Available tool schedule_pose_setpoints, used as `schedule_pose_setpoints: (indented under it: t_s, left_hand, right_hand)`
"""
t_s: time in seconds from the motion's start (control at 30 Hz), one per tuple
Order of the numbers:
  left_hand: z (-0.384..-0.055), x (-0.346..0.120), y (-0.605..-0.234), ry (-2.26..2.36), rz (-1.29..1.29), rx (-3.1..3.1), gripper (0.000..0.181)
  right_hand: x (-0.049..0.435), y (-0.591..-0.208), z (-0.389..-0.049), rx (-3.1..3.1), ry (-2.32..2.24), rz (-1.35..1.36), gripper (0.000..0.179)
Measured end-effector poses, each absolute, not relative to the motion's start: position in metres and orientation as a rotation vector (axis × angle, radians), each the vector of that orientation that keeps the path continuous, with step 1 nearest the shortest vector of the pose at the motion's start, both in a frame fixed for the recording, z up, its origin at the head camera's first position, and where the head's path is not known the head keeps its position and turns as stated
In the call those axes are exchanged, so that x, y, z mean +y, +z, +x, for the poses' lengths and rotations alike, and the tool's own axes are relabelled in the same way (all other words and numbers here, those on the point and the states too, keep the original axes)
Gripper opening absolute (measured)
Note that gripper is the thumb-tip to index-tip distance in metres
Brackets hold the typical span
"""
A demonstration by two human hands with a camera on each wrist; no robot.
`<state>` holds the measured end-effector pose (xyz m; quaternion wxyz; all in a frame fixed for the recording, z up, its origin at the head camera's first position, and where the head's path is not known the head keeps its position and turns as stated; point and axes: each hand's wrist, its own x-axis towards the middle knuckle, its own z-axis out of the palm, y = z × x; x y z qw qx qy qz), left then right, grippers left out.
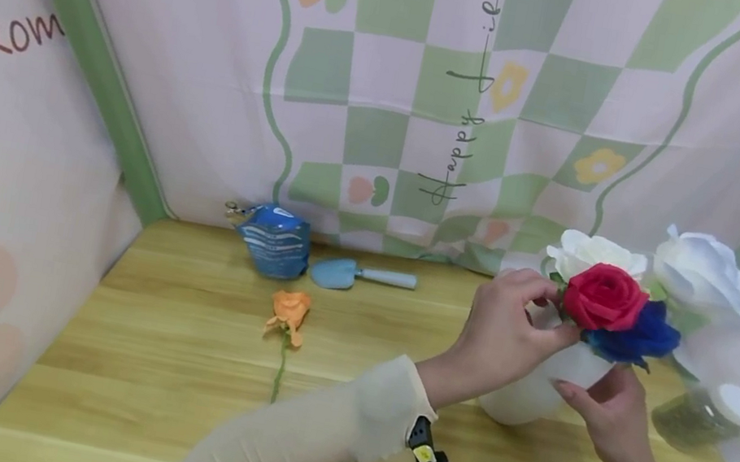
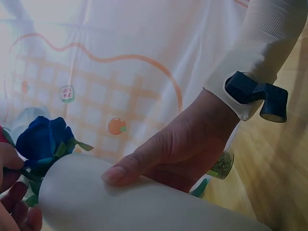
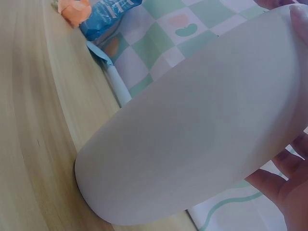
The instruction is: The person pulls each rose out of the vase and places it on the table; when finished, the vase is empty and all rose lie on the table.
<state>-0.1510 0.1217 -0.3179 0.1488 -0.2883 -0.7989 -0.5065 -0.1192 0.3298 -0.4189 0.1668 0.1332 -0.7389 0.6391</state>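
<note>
— Which step?
— A red rose (image 1: 605, 297), pinched by the left hand (image 1: 507, 338), is seemingly being arranged at the mouth of a vase (image 1: 526, 392) gripped by the right hand (image 1: 621, 420)
— Next?
— It should be settled, then released

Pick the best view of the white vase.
Right wrist: the white vase dominates, base to upper body, mostly unobstructed. Head: partly hidden by left hand and right hand. Left wrist: upper part, base cut off.

left hand (image 1: 506, 336): higher, fingers bent | right hand (image 1: 619, 422): lower, thumb extended | forearms (image 1: 314, 419): sleeved, converging
</note>
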Motion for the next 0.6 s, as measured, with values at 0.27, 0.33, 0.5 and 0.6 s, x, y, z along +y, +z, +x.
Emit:
schedule_pose_setpoints:
  t_s: [0.27,0.33,0.5,0.6]
  left_hand:
    - [-0.1491,0.1226,-0.3156,-1.601,-0.837,-2.244,0.014]
    - [-0.1484,0.1231,-0.3159,-1.672,-0.831,-2.228,0.014]
    - [-0.1473,0.1227,-0.3179,-1.786,-0.821,-2.201,0.017]
    - [-0.1477,0.1225,-0.3169,-1.784,-0.825,-2.183,0.019]
  right_hand:
    - [0.3339,-0.4192,-0.1214,-2.138,1.78,0.376,0.069]
    - [0.3344,-0.4197,-0.1213,-2.113,1.811,0.375,0.068]
    - [0.3325,-0.4214,-0.1211,-2.095,1.847,0.377,0.069]
    - [0.3315,-0.4214,-0.1218,-2.09,1.85,0.383,0.069]
